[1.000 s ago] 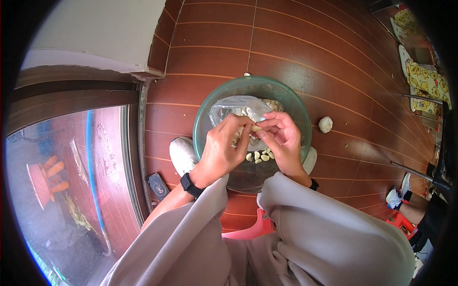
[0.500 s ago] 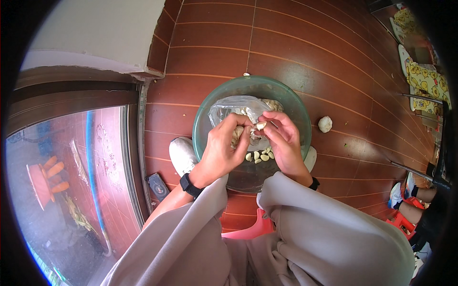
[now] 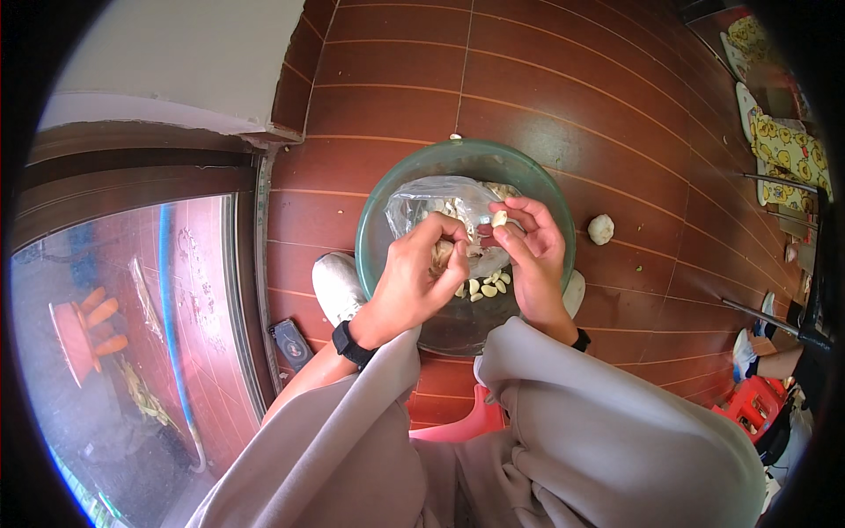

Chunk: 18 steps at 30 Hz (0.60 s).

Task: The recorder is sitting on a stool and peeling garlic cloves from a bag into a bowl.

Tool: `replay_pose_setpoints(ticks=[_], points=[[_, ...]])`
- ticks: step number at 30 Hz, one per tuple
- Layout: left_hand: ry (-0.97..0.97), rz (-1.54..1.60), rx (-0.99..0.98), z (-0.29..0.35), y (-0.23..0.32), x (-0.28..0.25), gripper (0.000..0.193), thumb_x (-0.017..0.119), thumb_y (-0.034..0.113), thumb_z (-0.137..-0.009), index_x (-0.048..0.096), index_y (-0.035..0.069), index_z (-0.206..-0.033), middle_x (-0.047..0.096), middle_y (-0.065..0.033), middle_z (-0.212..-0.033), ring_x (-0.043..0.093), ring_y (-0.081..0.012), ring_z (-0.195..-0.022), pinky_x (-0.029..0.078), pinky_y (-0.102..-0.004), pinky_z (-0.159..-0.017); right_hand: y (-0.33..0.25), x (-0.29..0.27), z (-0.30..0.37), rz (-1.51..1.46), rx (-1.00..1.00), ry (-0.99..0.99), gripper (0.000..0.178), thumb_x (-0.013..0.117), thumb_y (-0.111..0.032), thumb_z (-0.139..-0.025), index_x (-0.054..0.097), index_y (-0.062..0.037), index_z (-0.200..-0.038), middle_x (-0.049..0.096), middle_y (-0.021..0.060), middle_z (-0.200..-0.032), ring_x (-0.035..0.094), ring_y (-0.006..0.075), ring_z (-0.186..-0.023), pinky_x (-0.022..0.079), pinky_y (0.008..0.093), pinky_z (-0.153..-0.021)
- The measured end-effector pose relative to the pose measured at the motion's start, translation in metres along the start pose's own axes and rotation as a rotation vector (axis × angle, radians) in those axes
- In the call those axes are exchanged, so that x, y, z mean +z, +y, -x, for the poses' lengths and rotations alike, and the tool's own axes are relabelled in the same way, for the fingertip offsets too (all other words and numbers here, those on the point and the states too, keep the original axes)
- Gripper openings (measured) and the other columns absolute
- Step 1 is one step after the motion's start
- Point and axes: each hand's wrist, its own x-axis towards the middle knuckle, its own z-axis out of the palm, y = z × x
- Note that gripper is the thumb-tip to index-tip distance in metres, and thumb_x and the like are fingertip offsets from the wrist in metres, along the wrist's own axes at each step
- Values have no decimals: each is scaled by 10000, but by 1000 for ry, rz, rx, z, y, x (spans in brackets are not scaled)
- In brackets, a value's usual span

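Between thumb and fingertips, my right hand (image 3: 537,255) grips a pale garlic clove (image 3: 500,218) over the right half of a green see-through basin (image 3: 561,189). My left hand (image 3: 412,275) is a little to the left, its thumb and fingers closed in a pinch; what it holds, if anything, is hidden. Below its fingers shows a beige garlic bulb (image 3: 440,254), and I cannot tell whether it is gripped. A clear plastic bag (image 3: 409,204) with garlic and skins lies in the basin behind the hands. Several peeled cloves (image 3: 488,289) rest in the basin's near part.
One whole garlic bulb (image 3: 601,230) lies on the brown tiled floor (image 3: 634,158) right of the basin. A small dark box (image 3: 290,343) stands by the glass door (image 3: 132,334) at left. Another person's shoe (image 3: 745,355) and a red stool (image 3: 753,407) are at far right.
My right hand has moved up and right with the clove, away from my left hand, which has hardly moved. At far right the other person's feet have shifted.
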Motion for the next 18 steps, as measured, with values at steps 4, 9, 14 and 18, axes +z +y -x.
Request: replay_pose_setpoints(ticks=[4, 9, 14, 18], points=[[-17, -4, -114, -3, 0, -1, 123, 689, 26, -988, 619, -21, -1078, 701, -201, -909, 714, -335, -747, 560, -399, -697, -5, 5, 1, 97, -7, -22, 471, 752, 44, -980, 570, 25, -1415, 701, 230, -1377, 710, 215, -1182, 583, 368, -1050], [55, -100, -31, -6, -5, 3, 116, 733, 26, -982, 696, -5, -1087, 721, -195, -942, 717, -354, -756, 562, -411, -688, 4, -3, 0, 145, -110, -114, 516, 793, 68, -938, 587, 31, -1410, 723, 213, -1350, 706, 221, -1200, 576, 370, -1050], [108, -109, 129, -9, -5, 4, 163, 763, 10, -958, 731, 12, -1117, 740, -171, -1005, 747, -356, -858, 590, -412, -755, 7, -3, 0, 288, -190, -100, 569, 827, 83, -896, 609, 32, -1418, 765, 194, -1273, 736, 224, -1144, 588, 366, -1023], [77, -116, 161, -8, -4, 2, 167, 761, -14, -948, 734, 12, -1110, 747, -168, -1025, 760, -358, -903, 603, -409, -794, 7, 0, 2, 407, -249, -57, 590, 845, 65, -882, 625, 23, -1428, 794, 180, -1218, 750, 210, -1131, 590, 354, -1009]])
